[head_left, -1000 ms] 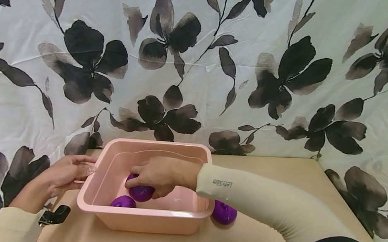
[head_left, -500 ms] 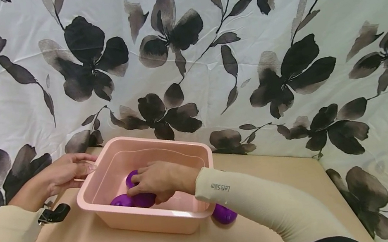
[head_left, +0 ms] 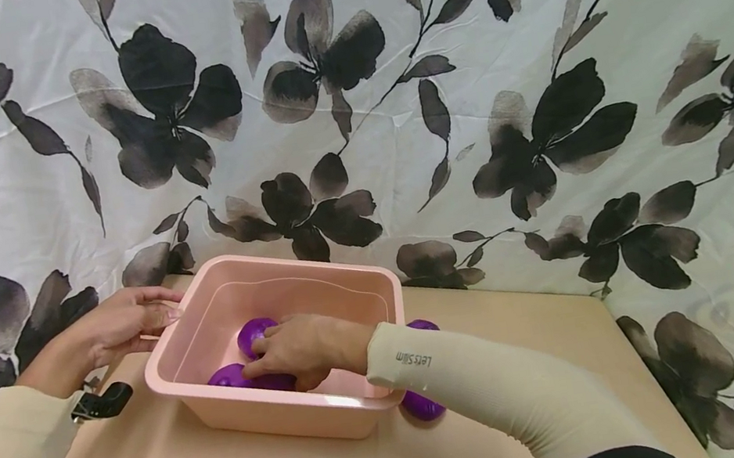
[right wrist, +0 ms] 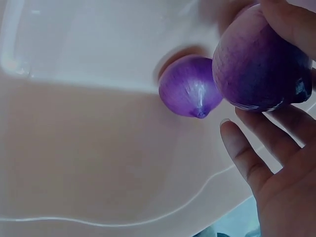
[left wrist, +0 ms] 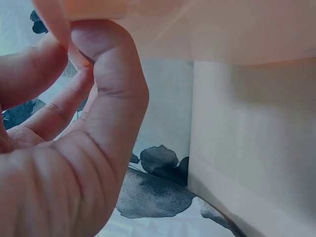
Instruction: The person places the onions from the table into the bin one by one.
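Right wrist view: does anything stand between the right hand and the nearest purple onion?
Nothing visible does: the right hand curves directly around that purple onion. A second onion shows beyond it, not between them.

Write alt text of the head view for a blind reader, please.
Right hand grips one of three onion-like purple objects in a pink basin; left hand pinches the rim. Two more lie outside at the right; floral cloth hangs behind.

Right sleeve point(head_left: 474, 371) partly covers two purple bulbs point(head_left: 424, 406) beside the tub point(head_left: 282, 422); right hand point(head_left: 306, 347) hides much of its gripped bulb point(head_left: 274, 383); left wrist view's top edge cuts off the tub.
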Motion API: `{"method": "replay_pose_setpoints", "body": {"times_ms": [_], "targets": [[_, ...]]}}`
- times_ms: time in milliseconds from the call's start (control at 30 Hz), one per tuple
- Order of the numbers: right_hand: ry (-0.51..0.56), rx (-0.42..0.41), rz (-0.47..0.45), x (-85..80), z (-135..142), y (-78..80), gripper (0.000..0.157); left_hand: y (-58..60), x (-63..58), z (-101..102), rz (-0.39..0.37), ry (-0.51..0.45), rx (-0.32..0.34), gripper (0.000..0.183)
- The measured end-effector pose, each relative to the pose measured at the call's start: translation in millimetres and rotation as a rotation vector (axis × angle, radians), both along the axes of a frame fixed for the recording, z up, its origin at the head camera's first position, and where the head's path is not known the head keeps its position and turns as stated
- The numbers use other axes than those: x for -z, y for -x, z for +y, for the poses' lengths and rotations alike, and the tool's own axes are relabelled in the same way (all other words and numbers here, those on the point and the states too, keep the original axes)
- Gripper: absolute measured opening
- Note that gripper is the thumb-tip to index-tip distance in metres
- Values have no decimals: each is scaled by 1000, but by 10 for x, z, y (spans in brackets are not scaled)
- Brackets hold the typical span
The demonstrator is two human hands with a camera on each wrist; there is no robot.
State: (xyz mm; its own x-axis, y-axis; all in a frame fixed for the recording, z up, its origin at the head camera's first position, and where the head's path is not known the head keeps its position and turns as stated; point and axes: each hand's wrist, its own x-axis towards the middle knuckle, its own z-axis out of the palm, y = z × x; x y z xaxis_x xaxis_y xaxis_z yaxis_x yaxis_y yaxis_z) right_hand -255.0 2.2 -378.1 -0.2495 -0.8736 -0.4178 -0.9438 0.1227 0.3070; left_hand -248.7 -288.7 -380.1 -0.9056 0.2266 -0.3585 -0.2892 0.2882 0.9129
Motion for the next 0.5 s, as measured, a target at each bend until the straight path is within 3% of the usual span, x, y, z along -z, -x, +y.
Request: {"method": "replay_pose_setpoints", "body": {"times_ms": [333, 500], "targets": [[27, -8, -12, 53, 6, -28, 60, 1, -3, -4, 3, -11, 0, 48], [31, 10, -26, 57, 10, -21, 61, 8, 3, -4, 2, -29, 4, 44]]}}
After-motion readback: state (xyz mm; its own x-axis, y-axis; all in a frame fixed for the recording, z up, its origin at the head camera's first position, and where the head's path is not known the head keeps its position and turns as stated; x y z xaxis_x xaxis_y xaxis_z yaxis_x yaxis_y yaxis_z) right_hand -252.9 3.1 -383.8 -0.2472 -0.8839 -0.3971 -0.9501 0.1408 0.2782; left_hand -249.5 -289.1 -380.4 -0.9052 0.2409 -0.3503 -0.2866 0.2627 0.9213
